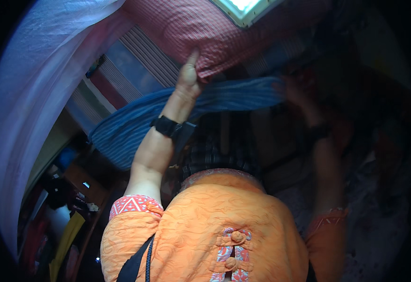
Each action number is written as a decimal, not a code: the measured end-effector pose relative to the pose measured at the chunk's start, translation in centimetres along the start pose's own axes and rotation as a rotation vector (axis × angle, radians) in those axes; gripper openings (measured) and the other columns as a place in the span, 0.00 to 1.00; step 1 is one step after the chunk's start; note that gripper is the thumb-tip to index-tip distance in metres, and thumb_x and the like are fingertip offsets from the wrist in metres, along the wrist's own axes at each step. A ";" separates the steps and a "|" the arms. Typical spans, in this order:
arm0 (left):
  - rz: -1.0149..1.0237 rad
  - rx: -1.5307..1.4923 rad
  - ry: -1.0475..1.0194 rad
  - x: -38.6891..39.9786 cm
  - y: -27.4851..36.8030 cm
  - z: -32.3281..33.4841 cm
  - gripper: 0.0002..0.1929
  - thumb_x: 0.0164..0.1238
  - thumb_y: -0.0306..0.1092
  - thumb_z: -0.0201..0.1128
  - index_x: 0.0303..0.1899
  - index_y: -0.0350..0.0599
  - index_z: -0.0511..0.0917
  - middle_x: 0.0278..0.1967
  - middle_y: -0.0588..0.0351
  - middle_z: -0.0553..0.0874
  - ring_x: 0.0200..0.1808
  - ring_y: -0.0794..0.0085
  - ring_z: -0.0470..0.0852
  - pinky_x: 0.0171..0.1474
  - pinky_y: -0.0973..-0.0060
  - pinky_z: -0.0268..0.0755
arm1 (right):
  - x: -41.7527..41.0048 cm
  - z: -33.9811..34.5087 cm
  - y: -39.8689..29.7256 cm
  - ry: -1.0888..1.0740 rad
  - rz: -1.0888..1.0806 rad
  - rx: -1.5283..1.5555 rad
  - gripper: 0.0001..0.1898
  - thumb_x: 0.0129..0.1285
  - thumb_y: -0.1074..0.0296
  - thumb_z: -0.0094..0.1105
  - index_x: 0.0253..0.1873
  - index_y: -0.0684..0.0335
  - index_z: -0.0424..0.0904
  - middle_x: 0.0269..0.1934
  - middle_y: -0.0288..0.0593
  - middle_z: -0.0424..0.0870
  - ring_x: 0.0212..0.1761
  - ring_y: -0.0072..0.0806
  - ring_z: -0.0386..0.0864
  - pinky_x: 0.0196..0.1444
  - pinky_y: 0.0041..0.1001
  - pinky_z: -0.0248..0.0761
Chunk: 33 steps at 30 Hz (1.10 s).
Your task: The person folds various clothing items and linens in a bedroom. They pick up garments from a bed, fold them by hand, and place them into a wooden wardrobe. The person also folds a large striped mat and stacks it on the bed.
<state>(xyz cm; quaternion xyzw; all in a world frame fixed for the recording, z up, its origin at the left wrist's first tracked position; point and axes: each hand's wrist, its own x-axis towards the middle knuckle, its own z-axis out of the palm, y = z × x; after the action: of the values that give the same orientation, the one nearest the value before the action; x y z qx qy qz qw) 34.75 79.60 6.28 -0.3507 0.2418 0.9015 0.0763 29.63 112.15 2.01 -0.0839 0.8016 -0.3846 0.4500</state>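
Note:
My left hand (189, 74) grips the bunched corner of a red-and-white checked cloth (177, 24), its thumb on top and the other fingers hidden beneath. Below that wrist passes a long blue striped cloth (131, 130), stretching from the left to the right hand. My right hand (292, 88) is blurred and in shadow at the right end of the blue cloth. Whether its fingers are closed on the fabric cannot be made out. Behind both cloths lies a striped cloth surface (135, 67) in blue, maroon and white.
A sheer lilac fabric (50, 60) hangs along the left side. A bright panel in a pale frame (244, 17) is at the top. Lower left, a yellow cloth (66, 239) and other dark items lie near a brown wooden edge (85, 179). The right side is deeply shadowed.

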 end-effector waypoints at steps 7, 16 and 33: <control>0.203 0.108 -0.007 -2.3 9.6 6.2 0.27 0.65 0.48 0.56 0.59 0.42 0.62 0.50 0.47 0.76 0.48 0.60 0.79 0.45 0.65 0.78 | 12.3 -4.4 -3.0 0.300 -0.142 -0.204 0.25 0.59 0.55 0.59 0.55 0.66 0.71 0.48 0.50 0.77 0.48 0.38 0.76 0.48 0.34 0.69; 0.106 0.158 0.138 -0.7 9.8 2.5 0.24 0.67 0.49 0.53 0.55 0.41 0.68 0.48 0.51 0.80 0.46 0.65 0.81 0.44 0.68 0.77 | 26.3 -5.3 -5.6 0.488 -0.125 -0.527 0.21 0.59 0.59 0.58 0.53 0.65 0.72 0.44 0.50 0.79 0.44 0.40 0.77 0.45 0.35 0.70; 0.063 0.144 0.248 0.0 7.8 2.8 0.23 0.67 0.52 0.51 0.54 0.43 0.69 0.45 0.51 0.80 0.37 0.65 0.81 0.31 0.73 0.76 | 11.8 -3.1 4.0 0.553 -0.089 0.050 0.17 0.59 0.62 0.58 0.51 0.61 0.72 0.39 0.47 0.81 0.41 0.43 0.78 0.41 0.38 0.71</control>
<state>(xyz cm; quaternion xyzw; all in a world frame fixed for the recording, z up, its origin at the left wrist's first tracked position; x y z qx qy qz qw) 30.68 74.13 11.03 -0.4451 0.3243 0.8336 0.0424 21.20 110.92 -7.65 0.0003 0.8798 -0.4318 0.1987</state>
